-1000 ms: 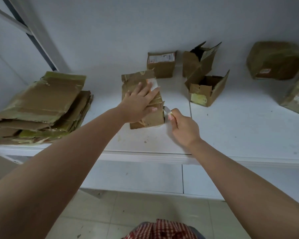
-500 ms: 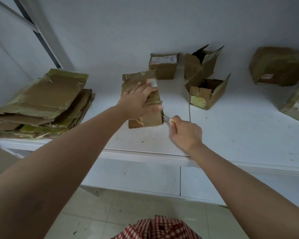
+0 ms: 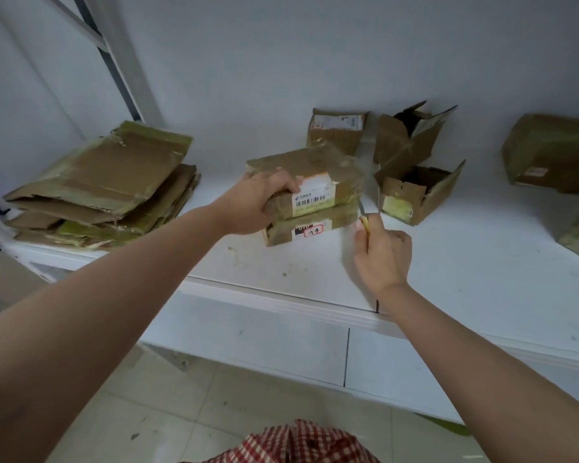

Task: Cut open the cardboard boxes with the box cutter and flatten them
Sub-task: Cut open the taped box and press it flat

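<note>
Fingers (image 3: 286,187) grip box (image 3: 315,182) edge; box cutter (image 3: 365,222) beside it.

White shelf (image 3: 448,279) – flattened cardboard stack (image 3: 104,188), boxes (image 3: 415,192).

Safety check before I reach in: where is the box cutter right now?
In the head view, right of centre: the right hand holds the box cutter, its blade at the right end of the taped box.

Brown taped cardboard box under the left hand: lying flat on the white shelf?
No: the brown taped cardboard box is propped up on edge, gripped at its left end by the left hand.
</note>
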`<state>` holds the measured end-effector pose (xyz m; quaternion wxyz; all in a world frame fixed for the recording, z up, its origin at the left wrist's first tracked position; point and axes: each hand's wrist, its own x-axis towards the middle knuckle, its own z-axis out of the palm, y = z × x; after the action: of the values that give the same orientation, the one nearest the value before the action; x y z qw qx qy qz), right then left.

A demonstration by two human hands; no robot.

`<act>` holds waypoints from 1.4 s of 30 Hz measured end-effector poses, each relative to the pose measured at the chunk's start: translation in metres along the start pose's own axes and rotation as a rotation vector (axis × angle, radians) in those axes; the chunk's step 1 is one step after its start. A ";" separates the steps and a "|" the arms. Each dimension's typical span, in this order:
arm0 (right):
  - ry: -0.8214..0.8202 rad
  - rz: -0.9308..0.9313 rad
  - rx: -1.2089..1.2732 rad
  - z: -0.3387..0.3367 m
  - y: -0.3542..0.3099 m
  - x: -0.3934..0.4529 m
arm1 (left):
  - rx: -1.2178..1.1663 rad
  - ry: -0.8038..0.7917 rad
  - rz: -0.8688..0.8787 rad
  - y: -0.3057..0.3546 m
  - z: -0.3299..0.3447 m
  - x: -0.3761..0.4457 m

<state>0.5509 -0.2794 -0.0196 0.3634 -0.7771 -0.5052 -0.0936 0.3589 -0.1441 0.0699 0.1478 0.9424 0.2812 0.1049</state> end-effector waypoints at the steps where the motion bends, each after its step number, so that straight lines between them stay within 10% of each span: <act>1: 0.003 -0.030 0.041 -0.001 -0.004 0.005 | 0.003 0.022 -0.017 0.001 0.002 -0.002; 9: -0.019 -0.317 -0.167 -0.013 -0.025 0.049 | 0.263 0.243 -0.061 -0.001 0.037 0.002; 23: -0.068 -0.258 -0.262 0.020 -0.016 0.052 | 0.409 0.451 -0.015 -0.010 0.052 0.012; 42: -0.248 -0.355 -0.349 -0.025 -0.046 0.097 | 0.915 0.343 0.031 -0.001 0.036 0.026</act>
<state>0.5626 -0.2160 0.0700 0.1375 -0.7329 -0.6502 -0.1457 0.3901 -0.1369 0.0391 -0.3316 0.8838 0.3047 0.1266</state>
